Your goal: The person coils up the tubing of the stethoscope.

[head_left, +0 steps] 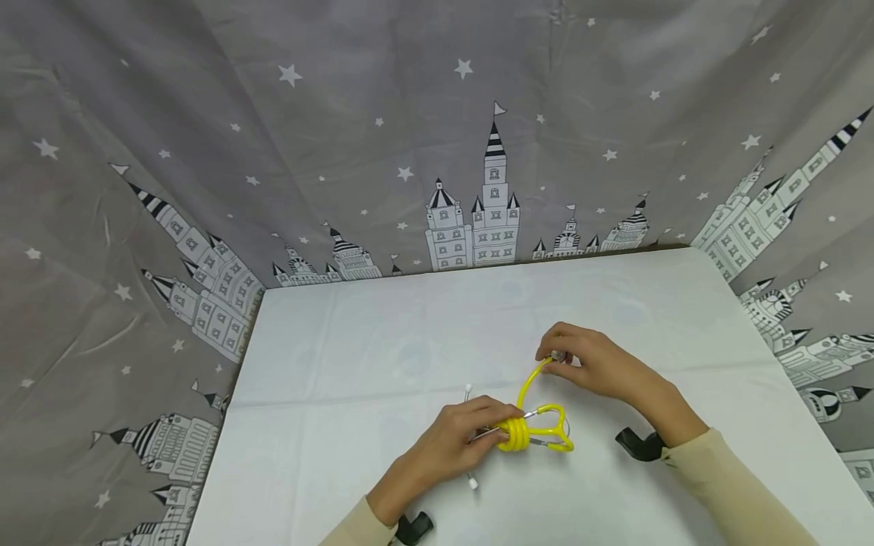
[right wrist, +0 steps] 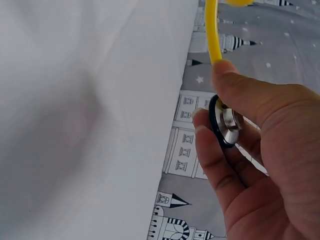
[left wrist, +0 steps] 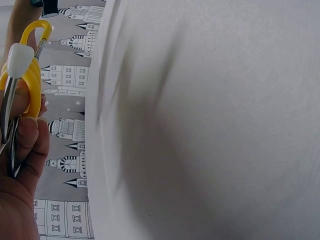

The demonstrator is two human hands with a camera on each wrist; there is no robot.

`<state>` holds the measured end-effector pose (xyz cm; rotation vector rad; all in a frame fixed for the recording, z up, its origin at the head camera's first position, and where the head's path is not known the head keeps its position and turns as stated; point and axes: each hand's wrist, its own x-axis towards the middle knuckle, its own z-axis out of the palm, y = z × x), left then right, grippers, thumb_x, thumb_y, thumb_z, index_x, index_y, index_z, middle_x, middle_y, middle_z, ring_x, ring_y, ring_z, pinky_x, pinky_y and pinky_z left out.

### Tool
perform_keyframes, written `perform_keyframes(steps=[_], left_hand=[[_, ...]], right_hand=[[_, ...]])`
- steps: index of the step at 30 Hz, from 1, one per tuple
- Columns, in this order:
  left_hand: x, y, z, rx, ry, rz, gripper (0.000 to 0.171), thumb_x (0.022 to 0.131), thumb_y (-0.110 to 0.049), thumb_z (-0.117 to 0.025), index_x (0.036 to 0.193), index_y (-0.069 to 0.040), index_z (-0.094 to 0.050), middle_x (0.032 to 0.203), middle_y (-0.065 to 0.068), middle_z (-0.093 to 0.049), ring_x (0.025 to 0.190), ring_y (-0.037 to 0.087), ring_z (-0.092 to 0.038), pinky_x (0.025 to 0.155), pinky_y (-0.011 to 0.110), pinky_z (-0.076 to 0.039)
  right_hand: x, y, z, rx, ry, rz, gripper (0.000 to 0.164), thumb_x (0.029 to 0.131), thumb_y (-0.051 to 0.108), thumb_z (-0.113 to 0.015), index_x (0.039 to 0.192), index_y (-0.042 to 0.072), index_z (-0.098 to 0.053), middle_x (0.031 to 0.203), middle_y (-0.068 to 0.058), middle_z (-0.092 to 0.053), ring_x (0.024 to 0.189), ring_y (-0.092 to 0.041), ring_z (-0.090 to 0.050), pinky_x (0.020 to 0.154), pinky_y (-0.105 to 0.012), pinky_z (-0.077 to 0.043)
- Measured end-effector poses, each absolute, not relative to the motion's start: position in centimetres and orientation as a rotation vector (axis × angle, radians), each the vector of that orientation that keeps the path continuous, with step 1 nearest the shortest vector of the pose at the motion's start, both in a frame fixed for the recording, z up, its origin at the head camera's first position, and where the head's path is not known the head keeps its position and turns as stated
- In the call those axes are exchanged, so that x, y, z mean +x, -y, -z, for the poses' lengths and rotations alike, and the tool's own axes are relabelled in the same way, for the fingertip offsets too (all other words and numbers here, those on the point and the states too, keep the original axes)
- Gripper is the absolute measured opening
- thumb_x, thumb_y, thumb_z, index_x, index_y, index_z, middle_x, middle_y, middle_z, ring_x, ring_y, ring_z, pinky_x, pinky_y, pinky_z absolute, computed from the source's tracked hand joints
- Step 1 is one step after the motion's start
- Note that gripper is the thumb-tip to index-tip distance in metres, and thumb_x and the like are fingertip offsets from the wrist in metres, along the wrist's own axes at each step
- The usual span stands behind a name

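A yellow stethoscope (head_left: 517, 435) is held over the white table between both hands, its tubing wound in several turns around its middle. My left hand (head_left: 451, 438) grips the wound coils and the metal ear tubes. One white ear tip (head_left: 473, 482) sticks out below this hand, and another shows above it. In the left wrist view, a white ear tip (left wrist: 20, 61) stands close in front of the yellow coils (left wrist: 34, 90). With thumb and fingers, my right hand (head_left: 597, 362) holds the tubing's free end at the silver, dark-rimmed chest piece (right wrist: 229, 122). The free tubing (head_left: 529, 385) curves up from the coils to it.
A white cloth covers the table (head_left: 369, 341). Grey curtains (head_left: 328, 152) printed with castles and stars hang behind it and along both sides. Black wrist mounts (head_left: 640, 444) sit at both sleeve cuffs.
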<state>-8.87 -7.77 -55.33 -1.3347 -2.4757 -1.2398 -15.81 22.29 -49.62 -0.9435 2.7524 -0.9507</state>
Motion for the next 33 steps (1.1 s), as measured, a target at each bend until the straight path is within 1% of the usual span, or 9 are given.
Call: perform_keyframes(steps=[4, 10, 15, 20, 22, 25, 27, 30, 33], left_hand=[[-8.9, 7.8, 55.3, -1.332, 2.468, 1.248, 0.039, 0.101, -0.014, -0.076, 0.139, -0.022, -0.071, 0.13, -0.006, -0.075, 0.111, 0.003, -0.072, 0.095, 0.011, -0.056], [-9.0, 7.9, 55.1, -1.331, 2.448, 1.262, 0.039, 0.101, -0.014, -0.076, 0.139, -0.021, -0.071, 0.131, -0.005, -0.075, 0.114, 0.004, -0.072, 0.095, 0.012, -0.056], [-9.2, 8.3, 54.8, -1.259, 2.432, 1.368, 0.041, 0.101, -0.014, -0.076, 0.141, -0.021, -0.069, 0.13, -0.003, -0.075, 0.11, 0.005, -0.073, 0.09, 0.014, -0.059], [-9.6, 8.8, 54.6, -1.151, 2.404, 1.478, 0.044, 0.1, -0.008, -0.076, 0.143, -0.02, -0.068, 0.13, 0.0, -0.075, 0.106, 0.008, -0.074, 0.086, 0.017, -0.062], [-9.7, 8.9, 54.6, -1.105, 2.394, 1.48, 0.045, 0.1, -0.007, -0.076, 0.143, -0.02, -0.068, 0.13, 0.001, -0.075, 0.107, 0.009, -0.074, 0.085, 0.018, -0.063], [-9.9, 9.1, 54.7, -1.039, 2.374, 1.445, 0.047, 0.099, -0.006, -0.077, 0.143, -0.019, -0.068, 0.129, 0.001, -0.075, 0.102, 0.009, -0.072, 0.083, 0.017, -0.062], [-10.1, 9.2, 54.7, -0.992, 2.362, 1.414, 0.047, 0.098, -0.006, -0.078, 0.143, -0.02, -0.068, 0.127, 0.0, -0.075, 0.095, 0.007, -0.068, 0.079, 0.016, -0.06], [-10.3, 9.2, 54.8, -0.936, 2.342, 1.371, 0.048, 0.097, -0.006, -0.079, 0.142, -0.02, -0.069, 0.126, 0.0, -0.076, 0.085, 0.007, -0.061, 0.074, 0.016, -0.057], [-10.4, 9.3, 54.9, -0.887, 2.331, 1.347, 0.047, 0.096, -0.007, -0.08, 0.141, -0.019, -0.07, 0.125, 0.0, -0.076, 0.081, 0.007, -0.059, 0.071, 0.015, -0.055]], right_hand=[[-16.0, -22.7, 49.7, -0.974, -2.739, 0.959, 0.016, 0.096, 0.015, -0.083, 0.109, 0.022, -0.077, 0.117, 0.011, -0.069, 0.09, 0.0, -0.062, 0.076, -0.023, -0.056], [-15.9, -22.7, 50.3, -0.998, -2.761, 0.95, 0.016, 0.096, 0.014, -0.082, 0.108, 0.023, -0.078, 0.12, 0.008, -0.07, 0.095, -0.004, -0.065, 0.079, -0.029, -0.06], [-15.1, -22.4, 51.5, -0.938, -2.793, 0.896, 0.014, 0.098, 0.019, -0.081, 0.107, 0.026, -0.074, 0.114, 0.013, -0.068, 0.095, -0.003, -0.062, 0.083, -0.029, -0.06], [-13.5, -21.6, 52.8, -0.906, -2.779, 0.813, 0.01, 0.103, 0.016, -0.073, 0.11, 0.022, -0.072, 0.107, 0.012, -0.072, 0.093, -0.003, -0.062, 0.085, -0.031, -0.059], [-12.7, -21.2, 53.1, -0.9, -2.747, 0.827, 0.01, 0.102, 0.011, -0.071, 0.107, 0.019, -0.07, 0.101, 0.009, -0.073, 0.088, -0.003, -0.061, 0.08, -0.03, -0.058], [-11.7, -20.4, 53.6, -0.892, -2.68, 0.938, 0.005, 0.103, 0.013, -0.07, 0.106, 0.017, -0.068, 0.096, 0.005, -0.073, 0.082, -0.002, -0.057, 0.074, -0.025, -0.054], [-11.0, -19.8, 54.1, -0.88, -2.606, 1.092, 0.008, 0.105, 0.014, -0.07, 0.112, 0.012, -0.07, 0.099, 0.001, -0.077, 0.083, -0.001, -0.062, 0.074, -0.023, -0.056], [-9.9, -18.8, 55.2, -0.806, -2.428, 1.399, 0.023, 0.108, 0.017, -0.066, 0.126, 0.003, -0.071, 0.112, -0.011, -0.081, 0.094, -0.002, -0.071, 0.08, -0.024, -0.062], [-9.1, -17.9, 56.0, -0.671, -2.183, 1.694, 0.023, 0.11, 0.013, -0.061, 0.125, -0.004, -0.068, 0.114, -0.021, -0.079, 0.099, -0.005, -0.076, 0.083, -0.026, -0.063]])
